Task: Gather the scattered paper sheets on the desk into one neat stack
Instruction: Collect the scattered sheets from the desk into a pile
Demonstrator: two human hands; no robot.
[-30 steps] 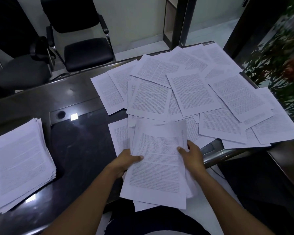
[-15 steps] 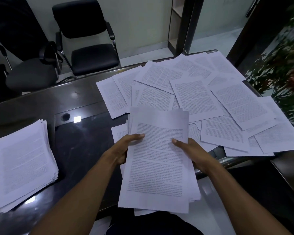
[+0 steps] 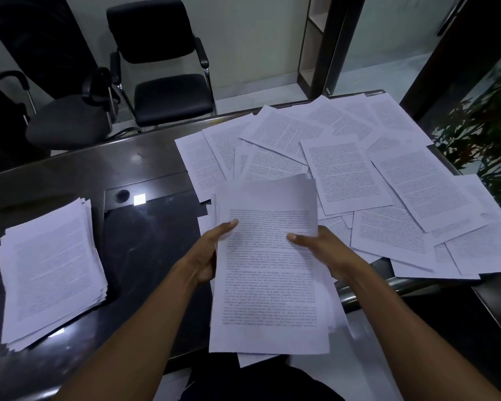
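I hold a bundle of printed sheets [image 3: 268, 287] above the desk's near edge, tilted up toward me. My left hand [image 3: 207, 253] grips its left edge, thumb on top. My right hand [image 3: 321, 250] grips its right edge, thumb on the page. Several loose printed sheets [image 3: 359, 175] lie scattered and overlapping over the right half of the dark desk [image 3: 145, 250]. A thick stack of sheets [image 3: 49, 270], slightly fanned, rests on the desk at the left.
Two black office chairs [image 3: 162, 68] stand behind the desk. A cable hole [image 3: 123, 195] sits in the desk's inlay. A leafy plant [image 3: 483, 134] is at the right edge. The desk's metal rim [image 3: 368, 290] curves near my right arm.
I have lifted the held bundle off the desk and raised it toward me. Both hands moved with it, and my view shifted slightly left.
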